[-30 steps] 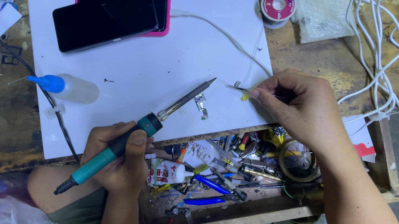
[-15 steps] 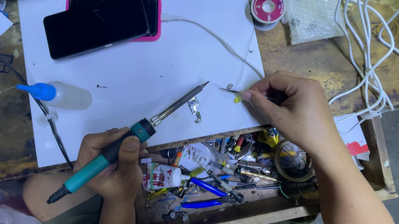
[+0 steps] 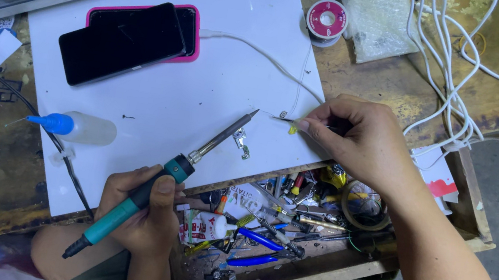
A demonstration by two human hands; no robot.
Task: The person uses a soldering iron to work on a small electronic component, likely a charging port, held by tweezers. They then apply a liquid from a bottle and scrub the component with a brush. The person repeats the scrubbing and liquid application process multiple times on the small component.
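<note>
Over the white sheet (image 3: 207, 72) on the tabletop (image 3: 400, 84), little had changed from half a second before: I saw the soldering iron (image 3: 173, 171) at the same slant, its tip perhaps a touch nearer the small part. My left hand (image 3: 140, 209) was closed in a full grip around the iron's teal handle, while my right hand (image 3: 357, 141) pinched thin tweezers (image 3: 286, 120), fingertips shut on them. The small metal part (image 3: 283, 115) lay at the tweezers' tip, just right of the iron's point, with a second metal piece (image 3: 241, 142) just below it.
</note>
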